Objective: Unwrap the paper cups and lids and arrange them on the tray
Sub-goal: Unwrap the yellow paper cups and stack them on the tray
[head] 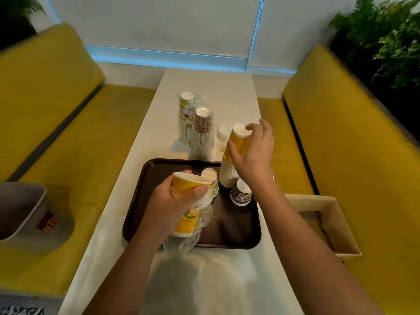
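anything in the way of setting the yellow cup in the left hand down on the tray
Only the clear plastic wrap, hanging from the left hand under the yellow cup, over the near part of the tray. The green-print cup and leopard-print cup stand behind and to the right, not beneath it.

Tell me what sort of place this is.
Probably a fast-food or café booth: yellow padded benches flank a narrow white table with a brown serving tray and stacked paper cups.

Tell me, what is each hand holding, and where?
The left hand grips yellow cups and clear wrap round their sides. The right hand holds the tall cup stack near its top.
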Demonstrator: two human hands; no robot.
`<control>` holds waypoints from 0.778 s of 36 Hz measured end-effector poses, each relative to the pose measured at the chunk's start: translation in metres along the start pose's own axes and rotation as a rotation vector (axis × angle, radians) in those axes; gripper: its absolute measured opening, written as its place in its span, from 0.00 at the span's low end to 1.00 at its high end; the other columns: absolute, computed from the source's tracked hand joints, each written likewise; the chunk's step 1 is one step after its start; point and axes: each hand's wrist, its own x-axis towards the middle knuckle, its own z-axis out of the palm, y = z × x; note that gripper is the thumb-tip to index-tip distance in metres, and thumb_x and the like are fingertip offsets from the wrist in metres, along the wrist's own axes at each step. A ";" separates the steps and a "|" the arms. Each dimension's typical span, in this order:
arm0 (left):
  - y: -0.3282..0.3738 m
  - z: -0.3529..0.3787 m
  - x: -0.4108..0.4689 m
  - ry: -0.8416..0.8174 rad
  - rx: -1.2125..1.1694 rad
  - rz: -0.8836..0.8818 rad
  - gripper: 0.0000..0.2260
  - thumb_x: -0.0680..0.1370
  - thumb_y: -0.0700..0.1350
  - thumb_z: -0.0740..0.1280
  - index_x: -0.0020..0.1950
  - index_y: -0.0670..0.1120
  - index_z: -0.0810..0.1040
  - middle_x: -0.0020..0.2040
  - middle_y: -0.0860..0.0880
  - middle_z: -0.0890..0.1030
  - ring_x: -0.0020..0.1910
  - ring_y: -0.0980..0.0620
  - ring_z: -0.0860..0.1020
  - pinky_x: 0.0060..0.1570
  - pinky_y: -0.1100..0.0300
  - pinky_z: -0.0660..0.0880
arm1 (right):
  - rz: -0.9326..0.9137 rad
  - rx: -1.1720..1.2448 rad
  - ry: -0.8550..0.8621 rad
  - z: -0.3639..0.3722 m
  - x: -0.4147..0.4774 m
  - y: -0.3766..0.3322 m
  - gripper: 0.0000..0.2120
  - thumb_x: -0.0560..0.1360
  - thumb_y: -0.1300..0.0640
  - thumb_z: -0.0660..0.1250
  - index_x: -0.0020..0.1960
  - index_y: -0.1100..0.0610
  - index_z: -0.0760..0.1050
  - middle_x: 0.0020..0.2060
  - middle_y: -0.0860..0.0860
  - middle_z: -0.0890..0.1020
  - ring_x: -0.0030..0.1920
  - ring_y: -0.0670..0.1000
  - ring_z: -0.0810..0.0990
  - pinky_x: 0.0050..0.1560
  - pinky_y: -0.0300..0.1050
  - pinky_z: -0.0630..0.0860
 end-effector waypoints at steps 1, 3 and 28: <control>0.000 -0.001 0.000 0.000 0.006 0.000 0.32 0.64 0.64 0.74 0.67 0.60 0.77 0.55 0.58 0.84 0.53 0.56 0.83 0.45 0.64 0.78 | -0.032 0.058 0.035 -0.007 -0.005 -0.009 0.23 0.77 0.48 0.74 0.67 0.55 0.71 0.75 0.58 0.66 0.74 0.59 0.66 0.68 0.46 0.66; -0.001 -0.002 0.000 0.000 0.019 0.001 0.30 0.66 0.64 0.76 0.66 0.60 0.77 0.52 0.59 0.84 0.52 0.57 0.84 0.44 0.65 0.78 | -0.162 0.201 0.019 -0.021 -0.018 -0.026 0.18 0.78 0.47 0.72 0.62 0.55 0.74 0.70 0.56 0.71 0.72 0.55 0.68 0.67 0.44 0.67; -0.007 -0.001 -0.003 0.097 0.144 0.162 0.26 0.67 0.58 0.79 0.63 0.58 0.78 0.51 0.66 0.83 0.52 0.65 0.82 0.49 0.64 0.80 | 0.077 0.872 -0.601 -0.060 -0.028 -0.013 0.28 0.78 0.63 0.74 0.70 0.48 0.66 0.63 0.52 0.79 0.57 0.52 0.82 0.50 0.50 0.83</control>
